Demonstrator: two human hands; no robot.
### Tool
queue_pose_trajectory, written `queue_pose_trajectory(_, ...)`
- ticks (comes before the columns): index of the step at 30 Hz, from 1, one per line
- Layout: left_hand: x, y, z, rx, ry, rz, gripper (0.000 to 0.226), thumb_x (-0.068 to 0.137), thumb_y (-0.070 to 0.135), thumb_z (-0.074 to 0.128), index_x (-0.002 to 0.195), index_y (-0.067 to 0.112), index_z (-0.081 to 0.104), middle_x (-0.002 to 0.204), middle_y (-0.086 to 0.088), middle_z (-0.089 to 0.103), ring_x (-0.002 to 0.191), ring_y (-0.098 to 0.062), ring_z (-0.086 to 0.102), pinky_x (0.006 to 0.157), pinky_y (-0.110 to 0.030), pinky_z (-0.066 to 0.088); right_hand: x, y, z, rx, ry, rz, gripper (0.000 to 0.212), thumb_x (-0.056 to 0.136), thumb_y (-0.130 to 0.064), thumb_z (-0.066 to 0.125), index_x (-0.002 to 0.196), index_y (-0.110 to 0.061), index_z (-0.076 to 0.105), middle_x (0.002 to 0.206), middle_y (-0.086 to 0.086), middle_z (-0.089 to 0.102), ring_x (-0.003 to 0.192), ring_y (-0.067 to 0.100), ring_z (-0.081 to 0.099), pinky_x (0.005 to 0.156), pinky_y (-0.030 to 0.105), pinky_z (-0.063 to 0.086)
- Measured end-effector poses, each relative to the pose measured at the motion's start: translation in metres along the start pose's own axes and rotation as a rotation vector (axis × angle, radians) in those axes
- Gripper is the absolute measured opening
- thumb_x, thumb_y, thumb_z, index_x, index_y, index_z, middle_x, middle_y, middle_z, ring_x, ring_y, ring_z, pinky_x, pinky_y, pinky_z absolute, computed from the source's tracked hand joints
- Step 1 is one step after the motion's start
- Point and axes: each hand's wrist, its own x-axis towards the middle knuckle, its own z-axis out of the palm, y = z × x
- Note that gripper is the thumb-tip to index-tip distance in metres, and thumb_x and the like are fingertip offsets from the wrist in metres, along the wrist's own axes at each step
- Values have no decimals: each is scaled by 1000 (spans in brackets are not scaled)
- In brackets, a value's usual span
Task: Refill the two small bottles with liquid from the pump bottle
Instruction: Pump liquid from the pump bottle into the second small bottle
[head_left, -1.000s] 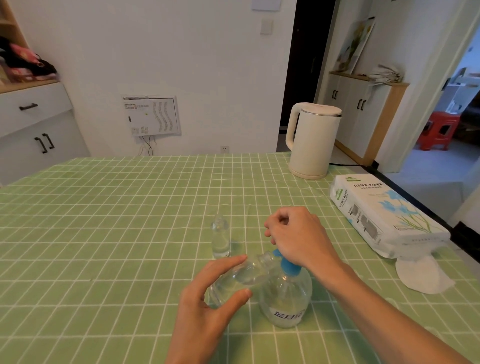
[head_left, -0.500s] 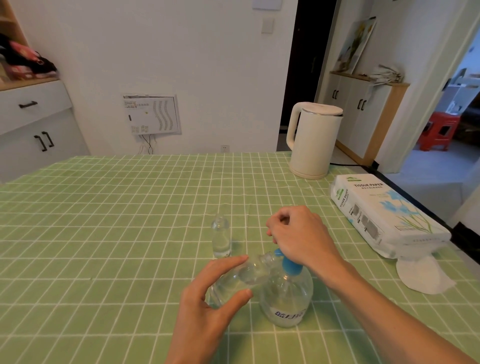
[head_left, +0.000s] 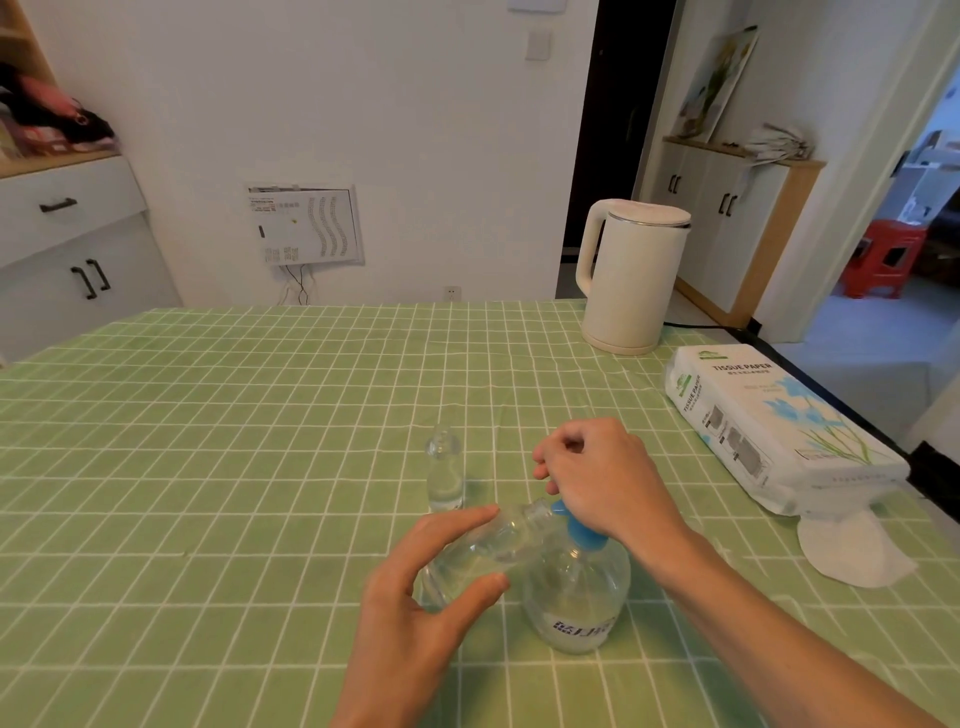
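A clear pump bottle (head_left: 574, 597) with a blue pump head stands on the green checked table near me. My right hand (head_left: 602, 478) sits on top of the pump head, fingers curled over it. My left hand (head_left: 415, 603) holds a small clear bottle (head_left: 498, 545) tilted, its mouth up against the blue nozzle. A second small clear bottle (head_left: 444, 475) stands upright and uncapped on the table, just behind and left of the hands. It has some clear liquid in it.
A white electric kettle (head_left: 631, 275) stands at the far right of the table (head_left: 208, 441). A pack of tissue paper (head_left: 769, 426) lies along the right edge, with a loose tissue (head_left: 852, 551) in front of it.
Barely anything differs. My right hand stays on the pump head and my left hand keeps the small bottle at the nozzle.
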Motion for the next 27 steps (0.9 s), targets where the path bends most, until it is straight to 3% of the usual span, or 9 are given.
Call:
queue_pose_trajectory(12, -1, -1, -1, 21, -3, 3, 57, 77, 6, 88, 119, 43, 75, 124, 14, 76, 122, -9, 68, 102, -11, 47, 1, -8, -8, -65, 16, -28, 28, 102, -32, 59, 86, -19, 77, 79, 0, 81, 84, 24, 80, 83, 52, 67)
queue_pose_trajectory(22, 1, 0, 1, -11, -2, 7, 47, 77, 26, 85, 120, 42, 74, 124, 14, 76, 123, -9, 68, 102, -12, 47, 1, -2, -2, -10, 5, -6, 32, 104, -26, 54, 93, -10, 80, 90, 8, 83, 88, 33, 80, 85, 57, 67)
queue_pose_trajectory(27, 0, 0, 2, -10, -1, 9, 50, 76, 16, 84, 119, 41, 75, 123, 14, 77, 122, -9, 69, 102, -11, 47, 0, 0, 0, -6, -1, 4, 32, 104, -25, 55, 94, -9, 80, 92, 9, 84, 90, 33, 81, 87, 57, 67)
